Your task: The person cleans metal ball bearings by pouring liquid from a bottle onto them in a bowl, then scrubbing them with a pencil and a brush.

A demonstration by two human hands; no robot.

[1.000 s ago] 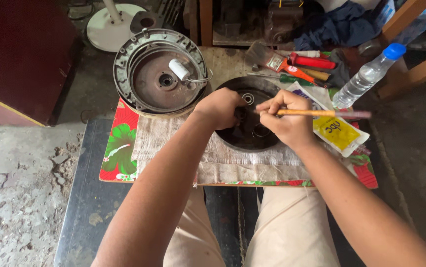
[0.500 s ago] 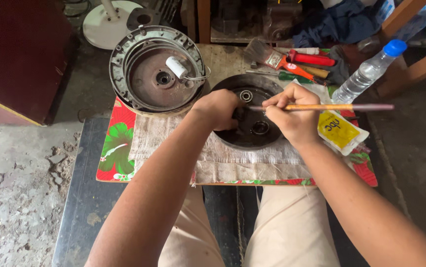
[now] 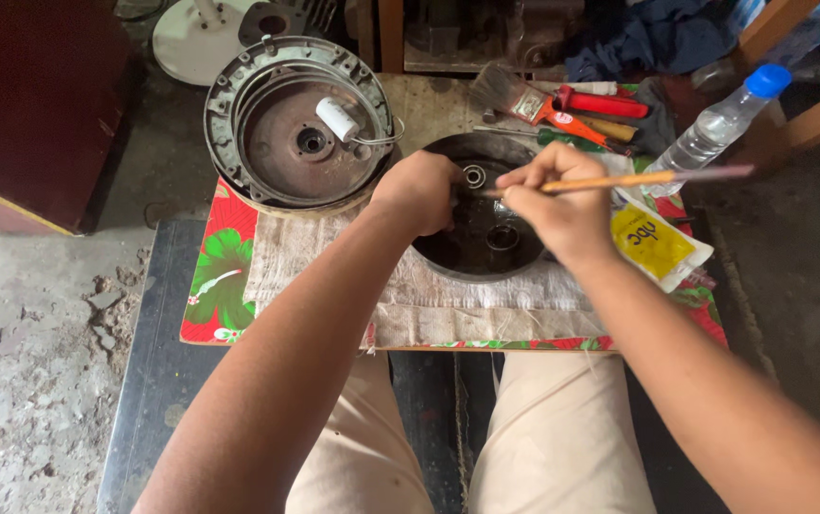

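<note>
A dark round metal motor cover lies on a worn cloth over a small table. My left hand grips the cover's left rim. A thin wooden-handled brush is pinched in my right hand, its tip pointing left toward a small bearing ring near the cover's top. The brush handle sticks out to the right.
A second round housing with a white capacitor sits at the back left. A paintbrush and red-handled tools, a clear bottle with a blue cap and a yellow sachet lie to the right. A red cabinet stands left.
My right hand has shifted the brush slightly, its tip now close to the bearing ring. My left hand stays on the cover's rim.
</note>
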